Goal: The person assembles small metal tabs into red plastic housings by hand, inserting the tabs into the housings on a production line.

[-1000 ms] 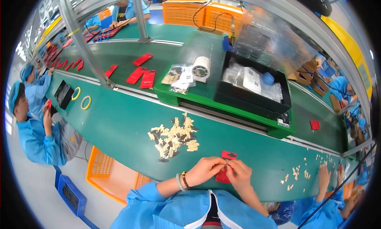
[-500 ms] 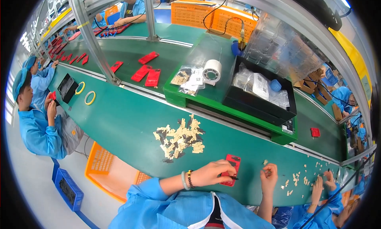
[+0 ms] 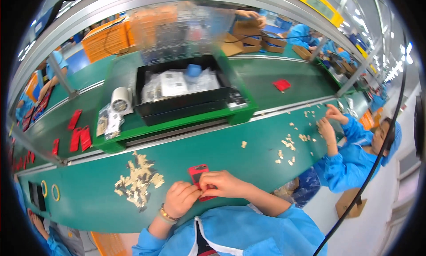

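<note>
Lying under pressed-together fingers, any held piece hidden, the red case looks light, stiff, best held by edges.

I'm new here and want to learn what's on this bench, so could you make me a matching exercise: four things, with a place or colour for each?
Things
1. Red piece nearest the person
2. White roll
3. Blue object
4. Pile of small pieces

Places or colours
A. Inside the black box
B. Cream and dark
C. Partly hidden by the right hand
D. On the green stand, left of the black box

Pairs: 1-C; 2-D; 3-A; 4-B
</note>
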Demonstrator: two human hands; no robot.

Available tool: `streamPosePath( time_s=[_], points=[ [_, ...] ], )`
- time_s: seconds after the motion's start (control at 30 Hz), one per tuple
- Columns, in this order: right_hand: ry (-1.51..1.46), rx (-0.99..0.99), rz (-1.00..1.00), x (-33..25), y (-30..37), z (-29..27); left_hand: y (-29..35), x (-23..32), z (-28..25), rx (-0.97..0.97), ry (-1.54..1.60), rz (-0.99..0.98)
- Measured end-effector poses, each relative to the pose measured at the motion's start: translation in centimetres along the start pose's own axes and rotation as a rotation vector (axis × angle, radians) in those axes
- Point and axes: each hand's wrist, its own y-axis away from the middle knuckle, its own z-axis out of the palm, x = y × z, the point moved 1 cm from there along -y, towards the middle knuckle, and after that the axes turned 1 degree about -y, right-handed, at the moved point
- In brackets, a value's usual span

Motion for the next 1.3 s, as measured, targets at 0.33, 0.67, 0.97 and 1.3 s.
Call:
streamPosePath(
  time_s=[0.33, 0.67, 0.97, 1.3],
  points=[
    [0.167, 0.129, 0.034, -0.6, 1.0, 0.4, 0.0, 0.7, 2.0, 0.121, -0.046, 0.205],
    [0.211, 0.371, 0.253, 0.1, 1.2, -0.4, 0.6, -0.4, 0.2, -0.005, 0.003, -0.273],
    [0.649, 0.44, -0.295, -2.2, -6.8, 4.9, 3.4, -2.3, -6.1, 0.215, 0.486, -0.821],
    [0.257, 0.951, 0.129, 7.5, -2.6, 2.2, 31.4, -31.0, -34.3, 1.071, -0.707, -1.163]
  ],
)
